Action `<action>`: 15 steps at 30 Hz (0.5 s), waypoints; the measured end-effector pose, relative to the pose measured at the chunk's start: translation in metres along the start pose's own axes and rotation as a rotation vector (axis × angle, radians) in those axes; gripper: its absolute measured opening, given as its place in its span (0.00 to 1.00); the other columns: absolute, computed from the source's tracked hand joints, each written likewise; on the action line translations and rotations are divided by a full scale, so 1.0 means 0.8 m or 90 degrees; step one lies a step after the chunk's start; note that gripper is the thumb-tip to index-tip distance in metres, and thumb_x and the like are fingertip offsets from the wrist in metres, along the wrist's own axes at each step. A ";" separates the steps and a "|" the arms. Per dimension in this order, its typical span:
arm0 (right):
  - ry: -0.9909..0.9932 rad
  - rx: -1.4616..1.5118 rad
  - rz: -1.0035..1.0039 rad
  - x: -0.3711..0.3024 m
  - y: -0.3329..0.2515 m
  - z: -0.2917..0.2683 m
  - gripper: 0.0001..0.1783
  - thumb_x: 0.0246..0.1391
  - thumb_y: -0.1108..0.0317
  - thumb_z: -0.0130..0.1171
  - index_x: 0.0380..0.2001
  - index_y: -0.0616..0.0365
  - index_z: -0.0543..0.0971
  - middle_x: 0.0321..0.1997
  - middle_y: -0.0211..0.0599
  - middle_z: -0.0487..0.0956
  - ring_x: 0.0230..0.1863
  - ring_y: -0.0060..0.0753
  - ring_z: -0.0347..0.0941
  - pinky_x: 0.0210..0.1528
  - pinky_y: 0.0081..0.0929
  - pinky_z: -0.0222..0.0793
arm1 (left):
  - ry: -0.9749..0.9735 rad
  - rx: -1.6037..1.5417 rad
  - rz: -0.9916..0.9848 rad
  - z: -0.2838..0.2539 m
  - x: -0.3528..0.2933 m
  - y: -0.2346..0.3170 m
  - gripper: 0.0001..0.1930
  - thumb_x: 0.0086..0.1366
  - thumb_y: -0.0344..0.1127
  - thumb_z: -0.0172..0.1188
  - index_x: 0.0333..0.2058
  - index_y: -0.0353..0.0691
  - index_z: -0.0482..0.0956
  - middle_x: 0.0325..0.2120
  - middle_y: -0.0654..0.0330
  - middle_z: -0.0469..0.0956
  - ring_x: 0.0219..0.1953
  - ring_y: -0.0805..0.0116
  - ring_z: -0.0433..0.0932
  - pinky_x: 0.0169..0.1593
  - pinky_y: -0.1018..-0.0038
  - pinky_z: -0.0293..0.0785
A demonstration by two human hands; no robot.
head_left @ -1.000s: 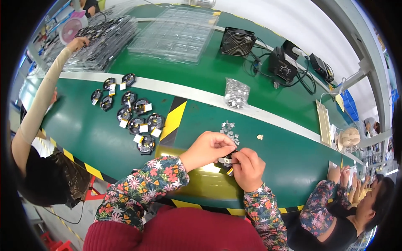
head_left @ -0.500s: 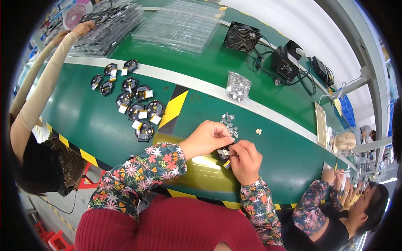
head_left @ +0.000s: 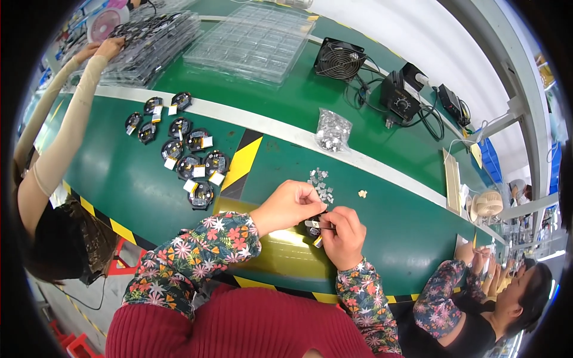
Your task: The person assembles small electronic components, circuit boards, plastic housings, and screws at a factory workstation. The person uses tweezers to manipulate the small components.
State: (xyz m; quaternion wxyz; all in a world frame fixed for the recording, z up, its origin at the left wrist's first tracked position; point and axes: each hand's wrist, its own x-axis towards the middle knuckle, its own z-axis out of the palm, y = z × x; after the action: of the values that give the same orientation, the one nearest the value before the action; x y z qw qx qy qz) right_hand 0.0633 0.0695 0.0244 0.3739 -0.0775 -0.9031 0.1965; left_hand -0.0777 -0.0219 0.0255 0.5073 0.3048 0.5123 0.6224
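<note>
My left hand [head_left: 287,207] is pinched shut at the far edge of a small round black electronic module [head_left: 311,231]; whatever lies between its fingertips is hidden. My right hand [head_left: 345,240] grips silver tweezers [head_left: 320,225], held across the top of the same module. Much of that module is covered by my fingers, and a pale battery tab [head_left: 317,241] shows at its near side. It sits over a yellow translucent sheet [head_left: 286,258] on the green bench. Just beyond my hands lie several small grey metal pieces [head_left: 322,186], with a few tan bits [head_left: 362,194] to their right.
Several round modules with batteries [head_left: 201,194] lie to the left. Behind are a clear bag of metal parts [head_left: 333,131], plastic trays [head_left: 248,45], a black fan [head_left: 340,58] and a control box with a dial [head_left: 400,98]. Co-workers sit at both sides.
The whole view has shifted slightly, with bench items a little further left. Both hands stay together at the module, and the tweezers remain in my right hand.
</note>
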 end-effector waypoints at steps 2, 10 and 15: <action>-0.001 0.001 0.003 0.001 0.001 0.001 0.12 0.30 0.82 0.60 0.23 0.57 0.74 0.28 0.32 0.72 0.19 0.29 0.71 0.20 0.23 0.67 | -0.004 0.001 -0.001 -0.002 0.001 0.000 0.07 0.56 0.28 0.58 0.22 0.33 0.74 0.20 0.66 0.74 0.21 0.84 0.69 0.23 0.84 0.65; -0.012 -0.023 -0.012 0.004 -0.001 0.004 0.13 0.30 0.80 0.60 0.25 0.55 0.75 0.29 0.33 0.73 0.21 0.33 0.71 0.21 0.26 0.67 | -0.039 0.061 0.013 -0.016 0.004 -0.013 0.06 0.59 0.29 0.57 0.24 0.36 0.74 0.22 0.66 0.76 0.24 0.85 0.71 0.25 0.86 0.65; 0.011 0.024 0.028 -0.003 0.000 0.000 0.13 0.31 0.79 0.61 0.26 0.55 0.75 0.28 0.36 0.73 0.25 0.36 0.73 0.22 0.28 0.69 | -0.015 0.080 0.101 -0.002 0.002 -0.023 0.05 0.58 0.30 0.57 0.28 0.34 0.77 0.24 0.64 0.76 0.29 0.79 0.72 0.33 0.80 0.70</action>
State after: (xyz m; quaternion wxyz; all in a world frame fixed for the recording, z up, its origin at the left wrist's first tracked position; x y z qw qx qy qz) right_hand 0.0648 0.0689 0.0229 0.3784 -0.0920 -0.8942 0.2207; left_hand -0.0733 -0.0217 0.0073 0.4425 0.3830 0.5187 0.6233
